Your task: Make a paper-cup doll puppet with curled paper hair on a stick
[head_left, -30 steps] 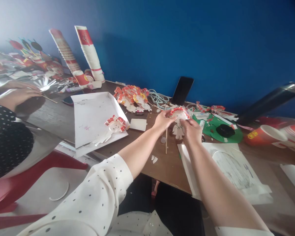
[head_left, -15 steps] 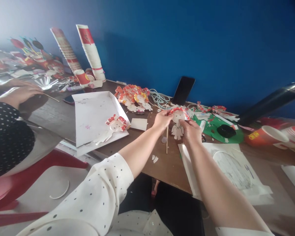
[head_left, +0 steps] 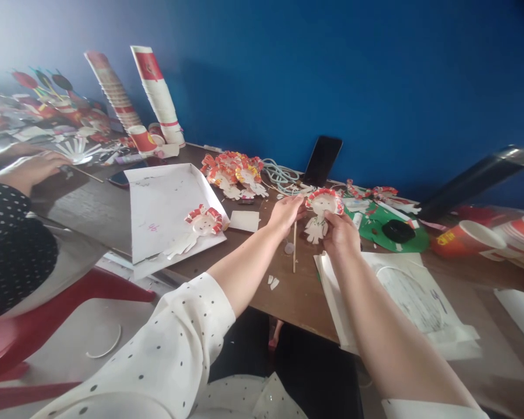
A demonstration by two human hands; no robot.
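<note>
My right hand point(head_left: 341, 231) is closed on a flat paper doll point(head_left: 317, 228), pinching its right side between thumb and fingers. The doll has a round pale face, a red-and-white curled paper rim around its head, and a white body with green marks. My left hand point(head_left: 287, 213) is close to the left side of the doll's head, its fingers drawn together. From under that hand a thin wooden stick point(head_left: 294, 250) extends towards me; whether the fingers grip it is hidden. A similar doll point(head_left: 204, 221) lies on the white box lid point(head_left: 157, 198) to the left.
A pile of finished-looking dolls point(head_left: 236, 171) lies by the wall. A phone point(head_left: 324, 160) leans there beside a coiled cord point(head_left: 279, 174). On the right are a green sheet point(head_left: 378, 233), paper cups point(head_left: 467, 238) and papers point(head_left: 413, 291). At left, a co-worker's hand point(head_left: 39, 166) holds a stick.
The doll in my right hand has moved slightly right, away from my left fingers, and its face shows more. The whole view has shifted a little.
</note>
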